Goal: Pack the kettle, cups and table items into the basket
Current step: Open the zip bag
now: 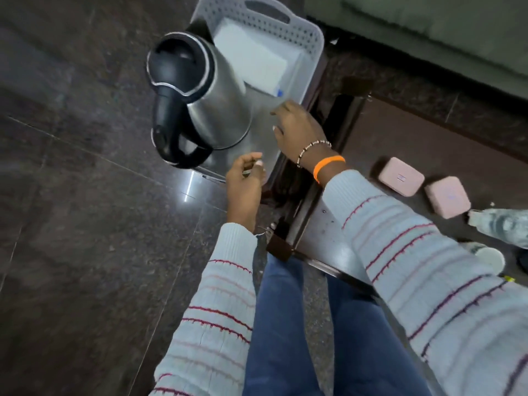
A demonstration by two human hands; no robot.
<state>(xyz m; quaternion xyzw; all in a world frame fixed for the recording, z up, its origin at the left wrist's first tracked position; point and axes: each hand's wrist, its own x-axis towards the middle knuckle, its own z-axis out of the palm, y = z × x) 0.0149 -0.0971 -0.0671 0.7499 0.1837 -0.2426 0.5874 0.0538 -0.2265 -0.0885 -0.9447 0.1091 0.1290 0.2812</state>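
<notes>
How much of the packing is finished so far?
Done: the kettle stands in the grey basket, next to a white box already inside. In hand: nothing. The left hand and right hand hover at the basket's near edge, fingers loose. Left: two pink boxes and a clear bottle sit on the dark table. A white round thing, perhaps a cup, sits there too.
</notes>
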